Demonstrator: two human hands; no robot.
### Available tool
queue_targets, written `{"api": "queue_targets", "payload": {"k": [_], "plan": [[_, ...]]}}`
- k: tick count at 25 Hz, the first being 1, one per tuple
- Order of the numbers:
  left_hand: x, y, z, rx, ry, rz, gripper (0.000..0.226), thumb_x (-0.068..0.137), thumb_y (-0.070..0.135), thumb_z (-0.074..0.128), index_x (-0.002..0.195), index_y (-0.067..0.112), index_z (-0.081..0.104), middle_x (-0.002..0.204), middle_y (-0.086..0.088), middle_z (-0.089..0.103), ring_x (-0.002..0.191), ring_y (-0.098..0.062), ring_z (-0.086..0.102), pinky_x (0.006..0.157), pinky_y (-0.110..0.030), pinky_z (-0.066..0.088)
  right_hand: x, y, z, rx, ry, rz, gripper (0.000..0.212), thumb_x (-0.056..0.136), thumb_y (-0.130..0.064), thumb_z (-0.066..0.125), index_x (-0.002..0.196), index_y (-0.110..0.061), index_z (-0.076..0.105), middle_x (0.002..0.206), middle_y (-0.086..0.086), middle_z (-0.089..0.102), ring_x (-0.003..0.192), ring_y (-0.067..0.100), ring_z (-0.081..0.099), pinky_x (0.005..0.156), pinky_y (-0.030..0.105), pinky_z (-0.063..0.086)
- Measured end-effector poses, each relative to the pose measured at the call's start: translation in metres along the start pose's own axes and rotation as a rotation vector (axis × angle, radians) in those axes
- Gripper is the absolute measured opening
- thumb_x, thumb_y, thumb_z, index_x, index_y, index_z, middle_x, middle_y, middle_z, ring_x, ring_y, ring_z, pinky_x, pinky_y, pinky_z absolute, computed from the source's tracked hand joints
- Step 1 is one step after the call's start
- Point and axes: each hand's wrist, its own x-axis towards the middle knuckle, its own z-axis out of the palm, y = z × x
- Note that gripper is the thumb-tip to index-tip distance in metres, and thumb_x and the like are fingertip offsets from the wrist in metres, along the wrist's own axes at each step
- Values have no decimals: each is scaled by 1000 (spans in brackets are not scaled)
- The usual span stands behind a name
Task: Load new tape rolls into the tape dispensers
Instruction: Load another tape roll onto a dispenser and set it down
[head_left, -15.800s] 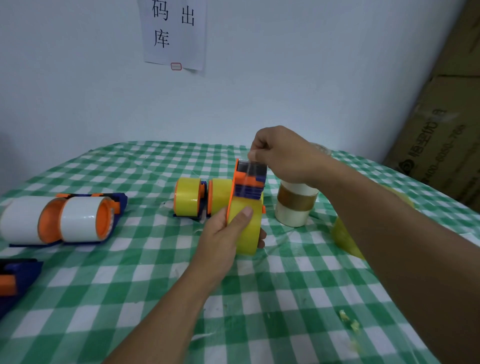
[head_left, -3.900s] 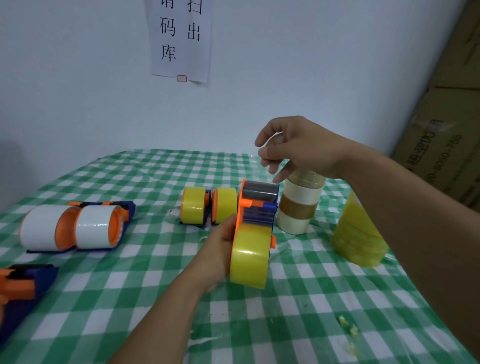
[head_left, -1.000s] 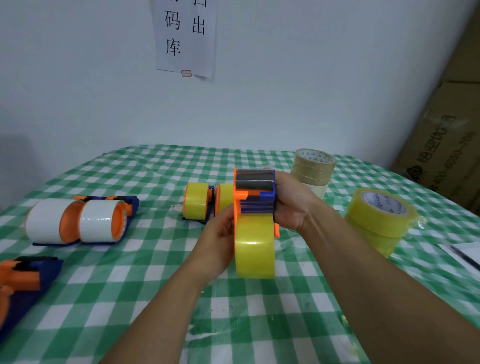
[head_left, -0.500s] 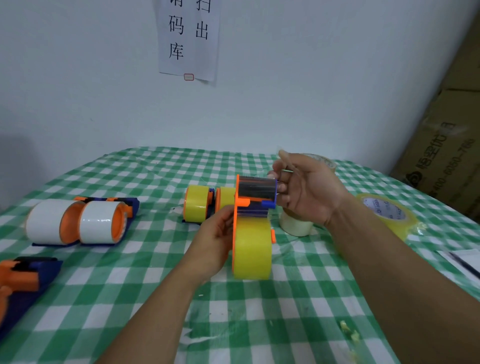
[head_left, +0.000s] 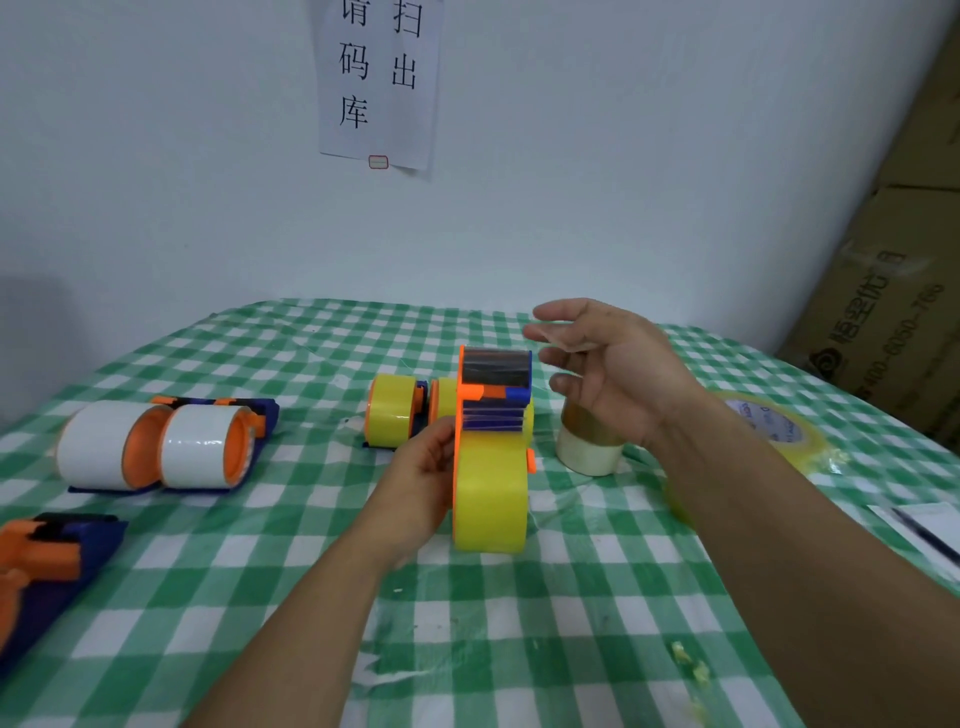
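Head view, left hand (head_left: 421, 483) gripping the dispenser (head_left: 493, 410) by its side, upright at mid tabletop (head_left: 311, 571), yellow roll (head_left: 491, 504) seated in it, right hand (head_left: 608, 374) just beside its top, not touching, fingers (head_left: 561, 312) loose and spread, grasping nothing, spare rolls (head_left: 589, 452) behind.

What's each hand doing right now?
Left hand: grips the tape dispenser loaded with a yellow roll.
Right hand: open, fingers relaxed, beside the dispenser's top.

Two hands (head_left: 421, 470) (head_left: 613, 379), three loaded yellow rolls (head_left: 488, 493) (head_left: 389, 410) (head_left: 444, 410), two white rolls (head_left: 91, 444) (head_left: 195, 447), one paper notice (head_left: 379, 78).
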Motion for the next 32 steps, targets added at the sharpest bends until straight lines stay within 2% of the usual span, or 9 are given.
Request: {"api": "queue_targets", "payload": {"k": [4, 9, 13, 16, 18, 20, 22, 26, 32], "plan": [[-1, -3, -2, 65, 7, 10, 55, 75, 24, 65, 127, 5, 61, 120, -21, 69, 112, -40, 65, 96, -55, 52, -1, -3, -4, 46, 113, -45, 31, 90, 9, 44, 102, -5, 69, 103, 14, 77, 93, 24, 74, 78, 36, 56], [-3, 4, 0, 46, 3, -17, 63, 68, 34, 80, 124, 11, 65, 111, -14, 74, 102, -32, 70, 94, -57, 52, -5, -4, -5, 51, 156, -39, 29, 93, 10, 41, 102, 0, 67, 98, 17, 77, 92, 29, 76, 77, 39, 60], [-8, 11, -2, 161, 64, -5, 29, 97, 9, 53, 123, 13, 65, 105, -4, 77, 94, -24, 74, 86, -53, 59, -8, -1, 0, 93, 167, -18, 27, 93, 16, 42, 104, 5, 64, 92, 20, 77, 91, 32, 76, 77, 40, 62], [-18, 21, -11, 226, 137, -55, 29, 100, -2, 48, 114, 12, 69, 101, -8, 77, 91, -28, 71, 84, -51, 58, -11, 4, 7, 82, 157, -4, 28, 89, 21, 44, 103, 7, 63, 93, 22, 75, 88, 32, 77, 74, 38, 63], [-28, 29, -21, 268, 223, -89, 27, 99, -5, 46, 109, 8, 67, 93, -11, 76, 82, -26, 70, 70, -41, 60, -14, 11, 16, 39, 114, 35, 24, 90, 20, 46, 101, 6, 62, 94, 23, 74, 77, 28, 76, 70, 38, 63], [-39, 40, -30, 293, 295, -120, 23, 98, -6, 46, 108, 1, 65, 93, -18, 74, 75, -23, 69, 59, -32, 60, -18, 22, 26, -31, 45, 95, 23, 92, 16, 44, 98, 3, 62, 91, 22, 73, 58, 21, 67, 58, 34, 59], [-46, 49, -42, 272, 366, -143, 25, 95, -7, 48, 115, -7, 64, 104, -27, 72, 82, -29, 70, 63, -36, 63, -22, 34, 39, -113, -17, 154, 28, 93, 13, 37, 97, 3, 63, 85, 21, 71, 48, 18, 54, 50, 29, 50], [-51, 60, -63, 135, 504, -207, 28, 98, -7, 42, 119, -7, 61, 107, -27, 73, 96, -39, 72, 70, -47, 63, -29, 49, 67, -308, -87, 201, 30, 89, 10, 34, 91, 3, 63, 70, 20, 68, 46, 19, 42, 49, 27, 38], [-56, 61, -70, 79, 579, -257, 21, 100, -3, 44, 109, -2, 63, 96, -21, 73, 81, -31, 72, 51, -35, 59, -28, 62, 87, -322, -132, 241, 24, 95, -9, 51, 86, 4, 69, 63, 12, 59, 46, 16, 33, 46, 26, 33]]}}
